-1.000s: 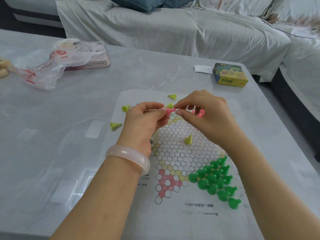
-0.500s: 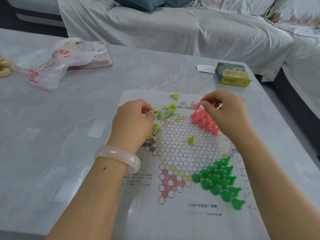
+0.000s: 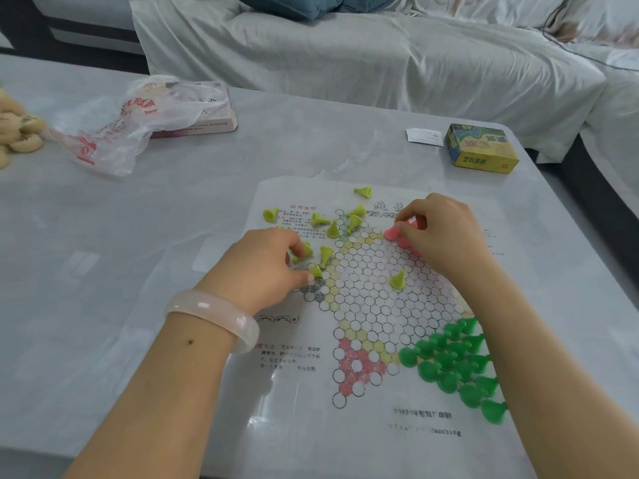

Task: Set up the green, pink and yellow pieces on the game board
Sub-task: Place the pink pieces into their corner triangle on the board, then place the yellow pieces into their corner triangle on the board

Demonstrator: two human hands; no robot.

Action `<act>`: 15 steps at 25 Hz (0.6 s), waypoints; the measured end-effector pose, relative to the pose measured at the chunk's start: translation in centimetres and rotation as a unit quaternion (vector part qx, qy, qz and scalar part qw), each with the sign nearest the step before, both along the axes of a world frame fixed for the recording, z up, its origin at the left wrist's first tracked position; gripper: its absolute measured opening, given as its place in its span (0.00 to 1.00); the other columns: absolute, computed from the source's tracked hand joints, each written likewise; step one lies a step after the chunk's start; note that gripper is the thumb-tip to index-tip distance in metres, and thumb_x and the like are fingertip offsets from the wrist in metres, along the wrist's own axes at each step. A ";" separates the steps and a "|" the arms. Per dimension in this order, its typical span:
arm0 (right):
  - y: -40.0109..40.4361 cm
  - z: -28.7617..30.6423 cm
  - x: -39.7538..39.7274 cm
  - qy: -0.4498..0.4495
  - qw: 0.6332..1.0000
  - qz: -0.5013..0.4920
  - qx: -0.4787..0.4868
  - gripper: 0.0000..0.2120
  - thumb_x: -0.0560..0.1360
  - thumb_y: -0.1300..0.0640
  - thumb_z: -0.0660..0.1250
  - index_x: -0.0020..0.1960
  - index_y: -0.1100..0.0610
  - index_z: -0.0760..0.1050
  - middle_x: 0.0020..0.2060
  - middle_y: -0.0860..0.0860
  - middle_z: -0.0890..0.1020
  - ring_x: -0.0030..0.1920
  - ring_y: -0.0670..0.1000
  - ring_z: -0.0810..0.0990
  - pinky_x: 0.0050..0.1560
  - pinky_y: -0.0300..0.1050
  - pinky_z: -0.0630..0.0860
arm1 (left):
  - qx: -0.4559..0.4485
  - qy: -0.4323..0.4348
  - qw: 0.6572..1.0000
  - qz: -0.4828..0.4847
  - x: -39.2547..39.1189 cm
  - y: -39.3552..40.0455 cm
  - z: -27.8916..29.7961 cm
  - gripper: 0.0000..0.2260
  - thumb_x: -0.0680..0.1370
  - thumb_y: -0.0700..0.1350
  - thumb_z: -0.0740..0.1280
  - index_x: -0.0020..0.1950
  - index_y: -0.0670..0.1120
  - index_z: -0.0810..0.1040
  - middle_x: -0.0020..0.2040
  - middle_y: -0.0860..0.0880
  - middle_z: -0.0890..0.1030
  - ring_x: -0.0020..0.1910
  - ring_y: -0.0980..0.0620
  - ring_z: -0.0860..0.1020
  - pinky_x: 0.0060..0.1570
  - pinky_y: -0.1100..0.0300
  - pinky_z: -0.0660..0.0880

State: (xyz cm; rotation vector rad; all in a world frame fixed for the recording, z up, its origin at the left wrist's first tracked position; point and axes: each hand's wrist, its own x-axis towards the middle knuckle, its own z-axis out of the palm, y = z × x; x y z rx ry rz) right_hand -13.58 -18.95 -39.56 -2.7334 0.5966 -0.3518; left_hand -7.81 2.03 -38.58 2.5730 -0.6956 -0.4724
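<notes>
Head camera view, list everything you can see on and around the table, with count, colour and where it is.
game board: one, white printed sheet, near middle of the table
green pieces: a packed cluster, dark green, board's near right corner
yellow pieces: about ten, yellow-green, scattered over the board's far left, one alone mid-board
pink pieces: a few showing, pink, far right of board, mostly hidden by the hand
yellow box: one, yellow and green, far right
paper slip: one, white, beside that box
plastic bag: one, clear with red print, far left
pink box: one, partly under the bag
sofa: white cover, behind the table
left hand: bracelet on wrist, pinching a yellow piece
right hand: pinching a pink piece
</notes>
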 end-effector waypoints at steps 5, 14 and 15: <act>0.0 -0.2 0.0 0.001 1.000 0.003 -0.006 0.07 0.71 0.50 0.67 0.45 0.53 0.79 0.33 0.43 0.67 0.42 0.49 0.69 0.41 0.43 0.63 | -0.001 -0.010 1.000 -0.005 0.1 0.0 -0.1 0.15 0.74 0.52 0.66 0.58 0.50 0.75 0.50 0.51 0.73 0.47 0.52 0.70 0.47 0.61 0.66; -0.5 0.7 -0.5 -0.026 0.999 0.011 0.020 0.06 0.72 0.53 0.66 0.48 0.52 0.78 0.35 0.48 0.73 0.39 0.49 0.73 0.40 0.42 0.68 | 0.009 -0.018 1.000 -0.021 0.4 -0.2 -0.6 0.14 0.73 0.48 0.68 0.58 0.48 0.75 0.55 0.48 0.75 0.50 0.50 0.72 0.50 0.60 0.68; -0.6 1.2 -0.8 -0.037 0.999 0.012 0.021 0.06 0.73 0.54 0.65 0.48 0.52 0.78 0.35 0.48 0.74 0.37 0.48 0.72 0.38 0.41 0.68 | 0.008 -0.020 1.000 -0.023 0.4 -0.3 -0.7 0.14 0.73 0.48 0.68 0.57 0.48 0.75 0.53 0.49 0.74 0.50 0.50 0.72 0.49 0.61 0.68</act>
